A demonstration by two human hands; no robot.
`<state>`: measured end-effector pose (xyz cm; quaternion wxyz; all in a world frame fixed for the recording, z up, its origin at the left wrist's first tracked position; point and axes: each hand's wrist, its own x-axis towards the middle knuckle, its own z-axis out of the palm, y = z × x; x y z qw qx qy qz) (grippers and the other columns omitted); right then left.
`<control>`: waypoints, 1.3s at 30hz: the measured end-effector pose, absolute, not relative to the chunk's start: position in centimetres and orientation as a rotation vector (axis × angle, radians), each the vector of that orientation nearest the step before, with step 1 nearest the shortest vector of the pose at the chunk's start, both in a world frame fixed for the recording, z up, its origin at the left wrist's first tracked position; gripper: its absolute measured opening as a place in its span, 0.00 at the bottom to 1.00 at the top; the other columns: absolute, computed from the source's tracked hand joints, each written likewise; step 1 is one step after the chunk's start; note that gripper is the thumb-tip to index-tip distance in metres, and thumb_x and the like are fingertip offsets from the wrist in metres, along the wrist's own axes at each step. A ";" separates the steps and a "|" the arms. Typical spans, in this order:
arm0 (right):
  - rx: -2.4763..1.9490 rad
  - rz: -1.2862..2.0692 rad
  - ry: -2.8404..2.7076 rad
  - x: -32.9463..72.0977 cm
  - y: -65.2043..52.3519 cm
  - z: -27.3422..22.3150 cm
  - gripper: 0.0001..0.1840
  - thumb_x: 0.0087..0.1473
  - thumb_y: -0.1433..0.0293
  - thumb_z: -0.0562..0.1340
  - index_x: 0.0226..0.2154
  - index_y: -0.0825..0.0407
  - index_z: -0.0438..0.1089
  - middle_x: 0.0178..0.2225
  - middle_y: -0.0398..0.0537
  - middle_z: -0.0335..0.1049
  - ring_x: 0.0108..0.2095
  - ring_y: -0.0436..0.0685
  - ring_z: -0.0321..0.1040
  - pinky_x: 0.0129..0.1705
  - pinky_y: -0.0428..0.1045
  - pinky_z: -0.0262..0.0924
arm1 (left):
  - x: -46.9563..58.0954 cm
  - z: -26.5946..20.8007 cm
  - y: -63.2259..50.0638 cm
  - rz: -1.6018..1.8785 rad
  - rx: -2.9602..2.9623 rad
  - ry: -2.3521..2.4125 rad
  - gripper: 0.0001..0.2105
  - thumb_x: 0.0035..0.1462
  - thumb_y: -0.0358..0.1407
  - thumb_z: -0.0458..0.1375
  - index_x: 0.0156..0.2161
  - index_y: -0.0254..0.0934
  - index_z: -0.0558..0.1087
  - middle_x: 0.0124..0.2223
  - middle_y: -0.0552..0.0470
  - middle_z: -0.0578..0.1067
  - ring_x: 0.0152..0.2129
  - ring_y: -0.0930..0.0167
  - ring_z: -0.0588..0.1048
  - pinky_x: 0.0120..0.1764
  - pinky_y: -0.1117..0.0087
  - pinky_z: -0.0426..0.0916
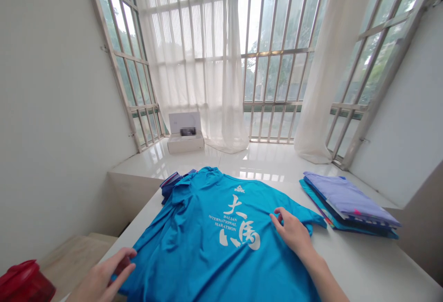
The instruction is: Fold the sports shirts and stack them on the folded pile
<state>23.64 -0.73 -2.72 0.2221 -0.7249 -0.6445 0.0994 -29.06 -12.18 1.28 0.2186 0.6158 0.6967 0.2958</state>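
Observation:
A blue T-shirt (194, 246) with white lettering lies spread and wrinkled over the white table, its neckline towards the window. At its left edge is my left hand (107, 272), thumb and fingers apart with a bit of blue cloth showing between them; no firm grip is visible. My right hand (292, 230) hovers over or rests lightly on the right side of the shirt front, beside the print, fingers loosely curved and apart. Whether its fingertips touch the cloth I cannot tell. The shirt's lower hem runs out of view.
A stack of folded clothes (349, 203) sits on the table at right. Dark blue folded cloth (169, 184) shows behind the shirt's left shoulder. An open white box (186, 143) stands on the sill (270, 156) by the curtains. A red object (26, 281) is at lower left.

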 end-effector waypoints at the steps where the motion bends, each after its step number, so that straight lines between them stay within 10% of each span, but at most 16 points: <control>1: -1.991 0.283 -1.769 23.7 -0.7 -2.7 0.18 0.62 0.56 0.51 0.42 0.48 0.69 0.34 0.46 0.76 0.35 0.57 0.75 0.29 0.47 0.55 | -28.4 2.5 -10.1 0.774 1.799 1.912 0.20 0.47 0.59 0.58 0.36 0.47 0.77 0.34 0.52 0.80 0.34 0.59 0.79 0.34 0.68 0.74; 9: -1.961 0.313 -1.794 23.1 -1.0 -2.5 0.17 0.63 0.58 0.48 0.41 0.48 0.68 0.36 0.47 0.77 0.37 0.59 0.75 0.31 0.48 0.55 | -21.4 5.1 6.6 0.573 2.340 2.059 0.30 0.58 0.50 0.54 0.60 0.32 0.65 0.61 0.35 0.69 0.57 0.53 0.67 0.56 0.57 0.63; 24: -1.917 0.358 -1.839 23.3 -0.7 -2.8 0.18 0.63 0.58 0.49 0.44 0.48 0.69 0.36 0.47 0.77 0.38 0.59 0.75 0.32 0.48 0.56 | -23.8 5.0 12.6 0.873 1.891 2.326 0.17 0.65 0.35 0.43 0.37 0.33 0.73 0.36 0.43 0.79 0.34 0.62 0.78 0.36 0.68 0.70; 32: -1.795 0.314 -1.783 23.5 -0.6 -2.5 0.21 0.62 0.58 0.48 0.42 0.49 0.71 0.38 0.50 0.77 0.39 0.59 0.74 0.39 0.51 0.64 | -18.0 5.4 10.3 1.104 2.245 2.159 0.15 0.65 0.33 0.46 0.53 0.34 0.68 0.56 0.39 0.71 0.54 0.58 0.69 0.58 0.57 0.62; 39: -1.907 -0.040 -1.866 24.9 -0.2 -3.9 0.21 0.60 0.60 0.55 0.48 0.53 0.74 0.55 0.57 0.71 0.59 0.66 0.61 0.62 0.59 0.53 | -5.7 1.2 6.4 0.313 2.682 1.487 0.26 0.65 0.46 0.51 0.63 0.36 0.64 0.65 0.37 0.63 0.63 0.52 0.59 0.62 0.48 0.54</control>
